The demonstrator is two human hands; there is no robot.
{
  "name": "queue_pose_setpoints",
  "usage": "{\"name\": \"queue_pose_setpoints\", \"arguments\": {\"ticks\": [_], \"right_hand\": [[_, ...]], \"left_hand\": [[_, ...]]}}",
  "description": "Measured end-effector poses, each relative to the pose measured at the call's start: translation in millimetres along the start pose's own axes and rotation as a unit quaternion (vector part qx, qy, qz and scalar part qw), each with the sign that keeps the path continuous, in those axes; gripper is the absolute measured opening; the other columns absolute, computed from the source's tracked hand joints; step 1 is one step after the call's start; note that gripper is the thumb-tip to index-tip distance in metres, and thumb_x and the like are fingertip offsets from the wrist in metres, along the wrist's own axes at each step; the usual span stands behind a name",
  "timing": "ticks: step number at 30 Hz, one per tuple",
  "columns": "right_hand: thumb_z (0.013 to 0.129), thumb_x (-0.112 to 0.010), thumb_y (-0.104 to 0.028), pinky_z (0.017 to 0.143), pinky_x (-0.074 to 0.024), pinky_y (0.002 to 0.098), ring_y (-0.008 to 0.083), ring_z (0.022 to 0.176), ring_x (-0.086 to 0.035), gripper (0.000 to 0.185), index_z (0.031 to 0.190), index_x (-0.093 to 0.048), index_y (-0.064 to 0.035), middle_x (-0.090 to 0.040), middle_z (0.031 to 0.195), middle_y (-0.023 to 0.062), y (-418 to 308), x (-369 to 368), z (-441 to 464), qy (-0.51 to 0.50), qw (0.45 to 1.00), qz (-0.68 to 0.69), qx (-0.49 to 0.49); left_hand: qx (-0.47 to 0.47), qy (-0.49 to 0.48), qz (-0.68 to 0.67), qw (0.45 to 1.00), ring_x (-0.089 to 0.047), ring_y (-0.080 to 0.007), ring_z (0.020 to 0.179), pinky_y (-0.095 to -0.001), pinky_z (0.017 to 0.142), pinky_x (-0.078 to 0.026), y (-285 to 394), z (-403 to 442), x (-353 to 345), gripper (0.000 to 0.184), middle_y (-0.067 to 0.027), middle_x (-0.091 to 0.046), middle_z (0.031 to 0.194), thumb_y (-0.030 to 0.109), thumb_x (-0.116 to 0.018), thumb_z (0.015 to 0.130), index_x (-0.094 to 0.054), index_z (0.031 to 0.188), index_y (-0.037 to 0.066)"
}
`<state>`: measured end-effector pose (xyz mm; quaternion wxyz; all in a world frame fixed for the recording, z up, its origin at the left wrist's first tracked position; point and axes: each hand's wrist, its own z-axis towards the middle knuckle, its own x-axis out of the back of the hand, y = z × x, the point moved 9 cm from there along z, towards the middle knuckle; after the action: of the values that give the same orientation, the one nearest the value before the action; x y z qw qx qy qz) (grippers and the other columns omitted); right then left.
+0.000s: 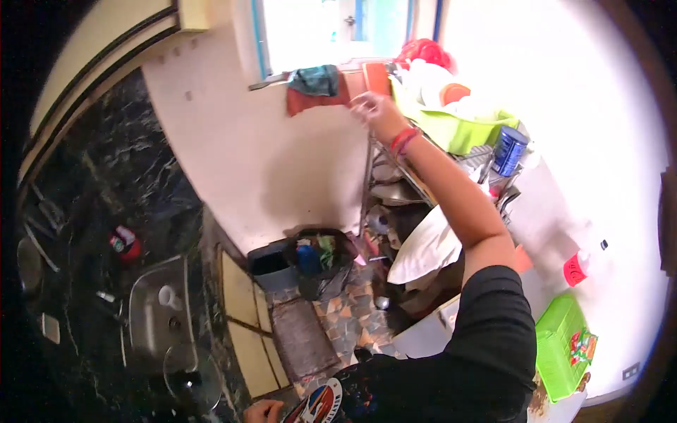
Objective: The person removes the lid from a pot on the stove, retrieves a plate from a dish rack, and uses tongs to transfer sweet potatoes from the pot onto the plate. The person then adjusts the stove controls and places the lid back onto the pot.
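Cloths: a teal cloth (315,80) and a red cloth (303,103) hang at 12 o'clock, below the window (303,35), the teal one lying over the red. They look light, limp and easily creased, unlikely to break; the folded top edge seems the surest grip, and a pinch low down could drag both together.

Right hand: raised at 12 o'clock, close beside the red cloth's edge. Its fingers look loosely bent; whether they touch or pinch anything, I cannot tell.

Left hand: low at 7 o'clock, cut by the view's edge. The fingers seem curled, but I cannot tell whether they grasp anything.

Rack: from 1 to 2 o'clock, a lime green tub (469,135) sits on the metal rack (369,166), with a blue tin (509,151) beside it.

White cloth: at 4 o'clock, near the centre, a white cloth (427,248) hangs below the raised forearm.

Bin: a black-lined bin (308,282) stands on the patterned floor (343,319), at 7 o'clock.

Desk: dark marble desk (81,303) at 8 o'clock, with a metal sink (149,326) set in it.

Basket: bright green basket (557,345) at 4 o'clock.
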<state>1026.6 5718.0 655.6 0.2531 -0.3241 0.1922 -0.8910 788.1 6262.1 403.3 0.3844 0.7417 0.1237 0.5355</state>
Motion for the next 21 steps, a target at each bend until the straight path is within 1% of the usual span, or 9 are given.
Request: {"name": "queue_pose_setpoints", "arguments": {"ticks": [1,3,4,5,8,10,13,17,21], "right_hand": [[0.08,-0.06,-0.012,0.066,-0.0515,0.0353,0.0255,0.072,-0.066,0.017,0.093,-0.067,-0.0023,-0.068,0.081,0.0152,46.6,43.5,17.9,0.068,0.997,0.014,-0.017],[0.079,-0.06,-0.016,0.065,-0.0499,0.0395,0.0324,0.072,-0.065,0.022,0.093,-0.065,0.0008,-0.066,0.079,0.0202,122.6,129.4,52.2,0.049,0.937,-0.345,-0.026],[0.08,-0.057,-0.019,0.068,-0.051,0.0409,0.0348,0.078,-0.064,0.025,0.092,-0.064,0.001,-0.066,0.085,0.0218,148.6,175.0,53.3,0.147,0.921,-0.357,-0.052],[0.081,-0.055,-0.027,0.059,-0.053,0.0444,0.0371,0.068,-0.066,0.027,0.087,-0.068,-0.0042,-0.065,0.074,0.0204,253.6,230.7,75.7,0.184,0.798,-0.572,-0.054],[0.082,-0.055,-0.018,0.091,-0.0461,0.048,0.0419,0.111,-0.054,0.029,0.104,-0.062,-0.0005,-0.06,0.105,0.0284,243.7,290.0,40.1,0.235,0.803,-0.467,-0.286],[0.081,-0.061,-0.02,0.088,-0.0475,0.0448,0.0367,0.108,-0.057,0.029,0.103,-0.062,-0.0003,-0.062,0.106,0.0249,262.6,296.4,26.8,0.152,0.789,-0.471,-0.364],[0.08,-0.065,-0.019,0.083,-0.0479,0.0411,0.0296,0.1,-0.06,0.031,0.104,-0.063,-0.001,-0.063,0.103,0.0225,313.2,294.4,37.6,0.014,0.83,-0.425,-0.361],[0.085,-0.062,-0.023,0.081,-0.0448,0.0336,0.0182,0.088,-0.058,0.025,0.101,-0.064,-0.0038,-0.065,0.094,0.0088,338.1,320.9,30.6,0.016,0.874,-0.278,-0.398],[0.08,-0.059,-0.019,0.08,-0.0466,0.0351,0.0194,0.089,-0.058,0.027,0.104,-0.064,-0.0074,-0.066,0.096,0.0096,343.2,316.3,36.3,-0.109,0.884,-0.264,-0.371]], "left_hand": [[-0.008,-0.014,0.0,1.0,-0.062,-0.0302,0.076,-0.0388,0.07,-0.048,14.5,22.5,-6.9,0.02,-0.016,-0.065,0.088,0.016,-0.056,0.092,-0.065,0.094,-0.002],[0.0,-0.024,-0.024,0.999,-0.062,-0.0297,0.072,-0.0395,0.068,-0.048,35.3,60.7,-15.2,0.02,-0.0179,-0.065,0.085,0.014,-0.057,0.091,-0.064,0.095,-0.004],[0.002,-0.026,-0.022,0.999,-0.062,-0.0297,0.073,-0.0396,0.068,-0.048,42.0,76.6,-17.9,0.02,-0.0187,-0.065,0.086,0.014,-0.057,0.091,-0.065,0.096,-0.004],[0.007,-0.026,-0.019,0.999,-0.062,-0.0297,0.073,-0.0398,0.069,-0.049,45.4,89.3,-20.8,0.02,-0.0195,-0.065,0.087,0.014,-0.056,0.091,-0.065,0.097,-0.004],[0.041,-0.033,-0.025,0.998,-0.061,-0.0265,0.07,-0.0374,0.066,-0.048,33.3,117.8,-35.2,0.023,-0.0171,-0.064,0.082,0.018,-0.057,0.09,-0.066,0.092,-0.003],[0.037,-0.024,0.025,0.999,-0.057,-0.0152,0.057,-0.0283,0.054,-0.043,47.3,138.9,-35.6,0.022,-0.0098,-0.061,0.062,0.019,-0.062,0.083,-0.067,0.08,-0.002],[0.047,-0.059,0.056,0.996,-0.06,-0.0181,0.059,-0.0299,0.057,-0.046,58.7,168.9,-41.7,0.022,-0.013,-0.063,0.065,0.017,-0.063,0.082,-0.066,0.079,-0.004],[0.032,-0.03,0.006,0.999,-0.06,-0.0228,0.06,-0.034,0.06,-0.046,89.3,192.7,-35.4,0.023,-0.0137,-0.063,0.066,0.018,-0.064,0.082,-0.066,0.078,-0.004],[-0.035,-0.037,0.035,0.998,-0.06,-0.0263,0.06,-0.0345,0.06,-0.046,101.5,204.9,-40.1,0.023,-0.0152,-0.063,0.067,0.018,-0.063,0.083,-0.066,0.08,-0.004]]}}
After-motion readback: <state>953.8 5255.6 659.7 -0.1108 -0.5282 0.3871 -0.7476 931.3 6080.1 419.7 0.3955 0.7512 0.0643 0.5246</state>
